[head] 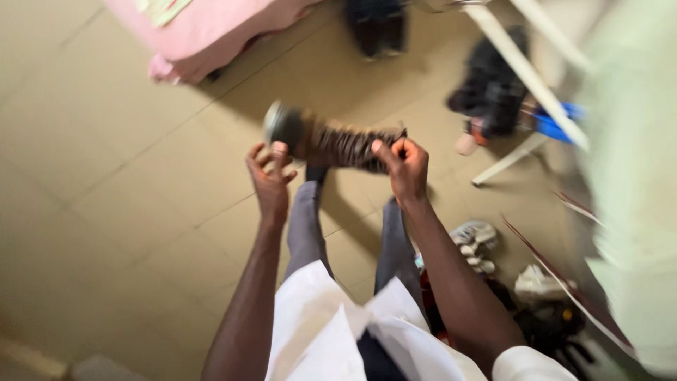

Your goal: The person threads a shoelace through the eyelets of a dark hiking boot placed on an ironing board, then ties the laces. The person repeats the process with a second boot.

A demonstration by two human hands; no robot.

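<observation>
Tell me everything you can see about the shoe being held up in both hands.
The shoe is dark brown, a laced boot by its look, with pale laces crossing its upper and a dark rounded toe or sole end pointing left. It lies roughly sideways in the air above the tiled floor. The left hand grips its left end, the right hand its right end. Motion blur hides finer detail.

No package, label, sign or screen can be told for certain here; the view is blurred by motion. The nearest candidate is a pale green and yellowish flat sheet (162, 8) lying on the pink bed (211, 32) at the top left edge, cut off by the frame, perhaps a printed paper or card, its surface unreadable. At the right, under the white frame, a small bright blue object (557, 123) sits on the floor; whether it is a packet or container cannot be told
</observation>
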